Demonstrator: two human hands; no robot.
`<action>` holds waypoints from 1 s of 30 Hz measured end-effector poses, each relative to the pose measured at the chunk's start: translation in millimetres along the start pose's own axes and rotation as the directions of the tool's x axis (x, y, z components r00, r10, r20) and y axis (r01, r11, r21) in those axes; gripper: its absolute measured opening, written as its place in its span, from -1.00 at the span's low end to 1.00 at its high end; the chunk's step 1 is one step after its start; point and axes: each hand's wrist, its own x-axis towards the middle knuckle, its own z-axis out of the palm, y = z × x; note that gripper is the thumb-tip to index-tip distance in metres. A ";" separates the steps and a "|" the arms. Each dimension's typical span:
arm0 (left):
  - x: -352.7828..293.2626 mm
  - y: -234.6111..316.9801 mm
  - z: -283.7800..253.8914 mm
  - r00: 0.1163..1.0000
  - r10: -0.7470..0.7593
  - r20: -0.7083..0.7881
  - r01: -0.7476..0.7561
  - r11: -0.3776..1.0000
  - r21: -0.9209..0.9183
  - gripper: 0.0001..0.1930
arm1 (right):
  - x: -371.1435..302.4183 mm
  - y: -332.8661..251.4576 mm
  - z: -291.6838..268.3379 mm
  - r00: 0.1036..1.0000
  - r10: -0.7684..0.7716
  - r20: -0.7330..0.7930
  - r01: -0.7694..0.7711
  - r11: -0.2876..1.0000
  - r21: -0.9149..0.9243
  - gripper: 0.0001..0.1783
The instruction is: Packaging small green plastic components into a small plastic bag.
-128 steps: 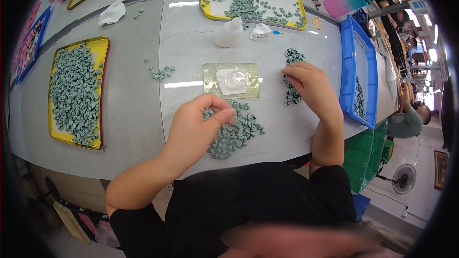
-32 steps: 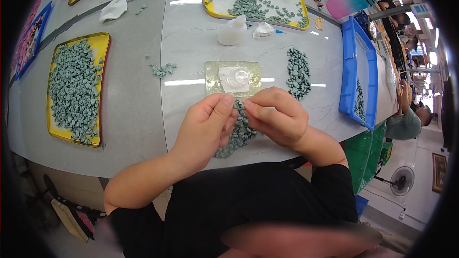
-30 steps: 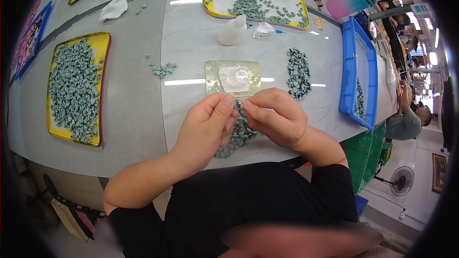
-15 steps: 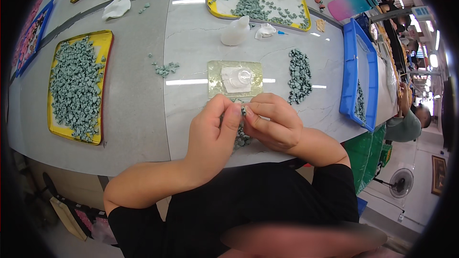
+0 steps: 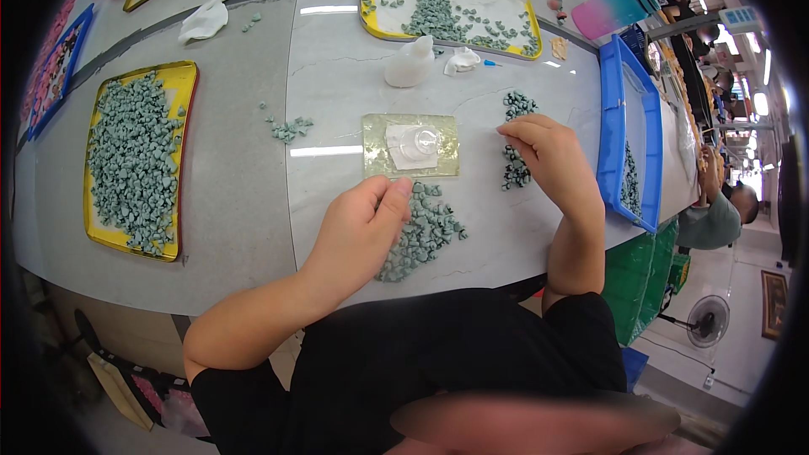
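My left hand is closed, thumb pressed against the curled fingers, at the left edge of a pile of small grey-green pieces on the table. Whatever it may hold is hidden. Over a second, narrower pile of the same pieces, my right hand pinches thumb and forefinger together; anything between the tips is too small to make out. Beyond my left hand lies a greenish mat carrying a folded white paper or cloth and a small clear round dish.
A yellow tray heaped with green pieces lies left; another yellow-rimmed tray is at the back. A white squeeze bottle stands beyond the mat. Right are a blue bin and a pink-and-blue water bottle. A co-worker is far right.
My hands were together at the near pile, fingers meeting on a small green piece. The right hand has moved away to the right pile; the left has shifted slightly left and down.
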 end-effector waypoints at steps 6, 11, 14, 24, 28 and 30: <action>5.7 -0.6 2.2 1.000 -0.012 0.013 0.015 0.973 -0.232 -0.78 | -4.6 8.4 5.9 0.988 0.047 0.145 -0.033 0.995 -0.096 -0.83; 9.1 -0.3 4.8 0.997 -0.045 0.069 0.071 0.901 -0.428 -0.84 | -6.4 6.7 12.6 0.994 0.056 0.089 -0.050 0.997 -0.063 -0.83; 7.8 0.2 5.6 0.993 -0.056 0.107 0.094 0.913 -0.398 -0.82 | -3.6 -8.3 10.7 0.999 0.033 0.018 -0.034 0.996 0.083 -0.82; 42.8 11.2 -3.1 0.755 0.590 -0.285 -0.416 0.768 0.487 -0.83 | -13.1 -19.0 10.5 0.987 -0.103 -0.122 0.137 0.941 0.310 -0.83; 50.8 12.4 7.4 0.686 0.725 -0.059 -0.415 0.457 0.786 -0.82 | -23.7 -12.4 -1.2 0.984 -0.119 -0.134 0.156 0.938 0.310 -0.83; 47.8 17.6 19.8 0.670 0.743 0.008 -0.430 0.379 0.820 -0.81 | -30.2 -3.9 -7.5 0.981 -0.130 -0.143 0.169 0.935 0.313 -0.84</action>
